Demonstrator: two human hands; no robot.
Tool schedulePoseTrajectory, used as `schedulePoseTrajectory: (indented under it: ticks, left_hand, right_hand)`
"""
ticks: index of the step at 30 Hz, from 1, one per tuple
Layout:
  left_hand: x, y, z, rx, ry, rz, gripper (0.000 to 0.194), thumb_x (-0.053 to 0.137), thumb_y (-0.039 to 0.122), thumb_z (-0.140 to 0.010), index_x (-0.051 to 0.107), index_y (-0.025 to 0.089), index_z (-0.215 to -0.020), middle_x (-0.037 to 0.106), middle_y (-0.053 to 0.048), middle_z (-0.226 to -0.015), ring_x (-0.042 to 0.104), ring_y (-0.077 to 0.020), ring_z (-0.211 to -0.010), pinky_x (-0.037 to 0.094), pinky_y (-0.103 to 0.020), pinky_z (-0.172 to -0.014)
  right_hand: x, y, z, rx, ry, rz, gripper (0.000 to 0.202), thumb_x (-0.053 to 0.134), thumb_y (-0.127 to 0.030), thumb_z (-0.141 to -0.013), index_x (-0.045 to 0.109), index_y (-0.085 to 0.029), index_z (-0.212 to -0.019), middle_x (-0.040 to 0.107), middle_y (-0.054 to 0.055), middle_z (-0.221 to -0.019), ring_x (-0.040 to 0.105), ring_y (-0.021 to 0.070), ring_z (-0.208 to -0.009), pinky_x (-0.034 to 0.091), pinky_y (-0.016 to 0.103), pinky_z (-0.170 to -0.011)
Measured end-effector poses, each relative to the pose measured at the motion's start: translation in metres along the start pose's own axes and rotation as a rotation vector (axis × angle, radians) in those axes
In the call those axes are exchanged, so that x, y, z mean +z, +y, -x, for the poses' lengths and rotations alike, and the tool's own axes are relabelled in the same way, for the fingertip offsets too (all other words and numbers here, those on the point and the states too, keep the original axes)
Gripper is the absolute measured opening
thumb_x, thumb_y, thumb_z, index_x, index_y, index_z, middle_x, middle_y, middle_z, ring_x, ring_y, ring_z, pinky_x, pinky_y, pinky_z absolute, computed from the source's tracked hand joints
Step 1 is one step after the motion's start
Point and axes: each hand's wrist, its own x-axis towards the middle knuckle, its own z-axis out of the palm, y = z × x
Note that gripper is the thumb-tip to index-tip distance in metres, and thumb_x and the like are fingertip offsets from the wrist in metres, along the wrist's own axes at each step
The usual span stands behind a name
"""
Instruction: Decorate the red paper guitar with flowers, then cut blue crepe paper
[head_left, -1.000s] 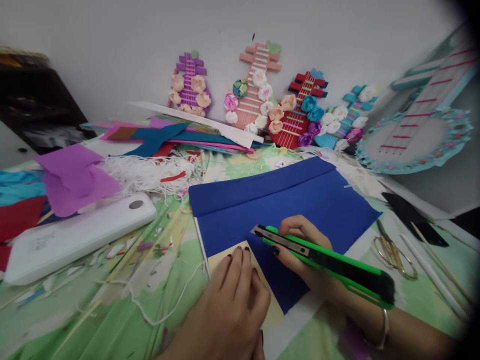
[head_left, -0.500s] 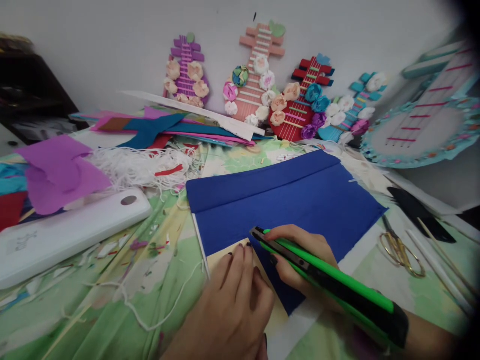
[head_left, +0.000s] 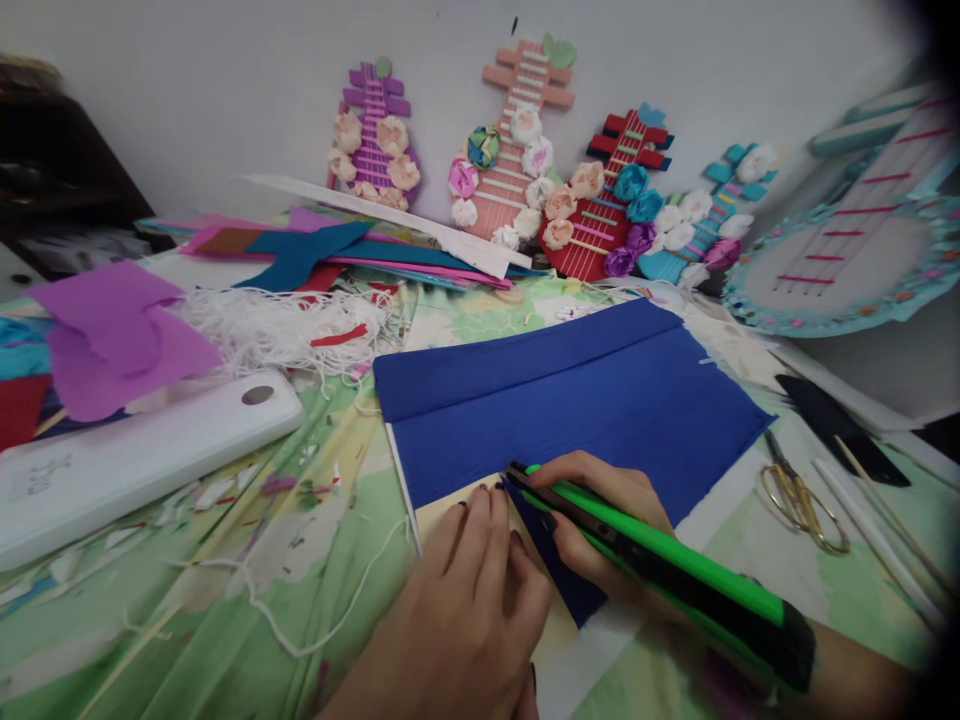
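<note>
My right hand [head_left: 611, 520] grips a green and black utility knife [head_left: 675, 570], its tip at the top corner of a pale yellow card [head_left: 450, 500]. The card lies on a sheet of dark blue paper [head_left: 540, 400] with a folded band along its far edge. Pressed down on the card is my left hand [head_left: 472, 600], fingers stretched forward and lying flat, thumb partly tucked beside them. White paper [head_left: 637, 640] shows under the near right side of the blue sheet. The knife's blade is too small to make out clearly.
Gold-handled scissors [head_left: 802, 505] and thin sticks [head_left: 885, 530] lie at the right. A white glue-gun-like long device [head_left: 150, 460], tangled white string [head_left: 277, 330] and purple paper [head_left: 127, 340] are at the left. Several flower-decorated paper guitars [head_left: 592, 220] lean against the wall.
The knife tip has shifted very slightly right and down, close against the card's corner. My left hand stays in nearly the same place on the card. The camera view has shifted a little.
</note>
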Motion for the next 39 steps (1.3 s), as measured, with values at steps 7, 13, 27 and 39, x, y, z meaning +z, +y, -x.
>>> schedulePoseTrajectory:
  ticks: [7, 13, 27, 39]
  left_hand:
    - [0.006, 0.002, 0.003, -0.036, -0.003, 0.059, 0.057, 0.049, 0.048, -0.083, 0.052, 0.007, -0.122, 0.050, -0.027, -0.137, 0.036, -0.0429, -0.133, 0.030, -0.052, -0.105]
    - [0.000, 0.001, 0.000, -0.012, 0.003, 0.032, 0.054, 0.048, 0.047, -0.083, 0.054, 0.007, -0.118, 0.056, -0.027, -0.130, 0.046, -0.0423, -0.126, 0.033, -0.050, -0.102]
    - [0.004, 0.002, 0.002, -0.029, 0.029, -0.014, 0.053, 0.045, 0.048, -0.085, 0.051, 0.009, -0.120, 0.055, -0.026, -0.131, 0.045, -0.0397, -0.128, 0.026, -0.047, -0.107]
    - [0.002, 0.002, 0.002, 0.000, 0.020, -0.019, 0.055, 0.048, 0.047, -0.082, 0.050, 0.006, -0.119, 0.054, -0.028, -0.130, 0.045, -0.0409, -0.127, 0.025, -0.047, -0.108]
  right_hand:
    - [0.000, 0.000, 0.000, -0.009, -0.013, -0.009, 0.021, 0.050, -0.012, -0.069, 0.062, -0.022, -0.083, 0.070, -0.003, -0.066, 0.064, 0.0099, -0.052, 0.048, 0.018, -0.053]
    - [0.002, 0.003, 0.003, -0.024, -0.008, -0.002, 0.024, 0.049, -0.010, -0.069, 0.062, -0.023, -0.085, 0.070, -0.003, -0.068, 0.065, 0.0103, -0.056, 0.049, 0.019, -0.057]
    - [0.005, 0.006, 0.008, -0.031, -0.024, 0.012, 0.024, 0.051, -0.011, -0.070, 0.059, -0.024, -0.088, 0.069, -0.003, -0.072, 0.063, 0.0109, -0.055, 0.051, 0.021, -0.060]
    - [0.008, 0.003, 0.007, -0.046, 0.014, 0.134, 0.018, 0.050, -0.016, -0.070, 0.058, -0.024, -0.084, 0.068, -0.004, -0.066, 0.060, 0.0104, -0.047, 0.047, 0.020, -0.052]
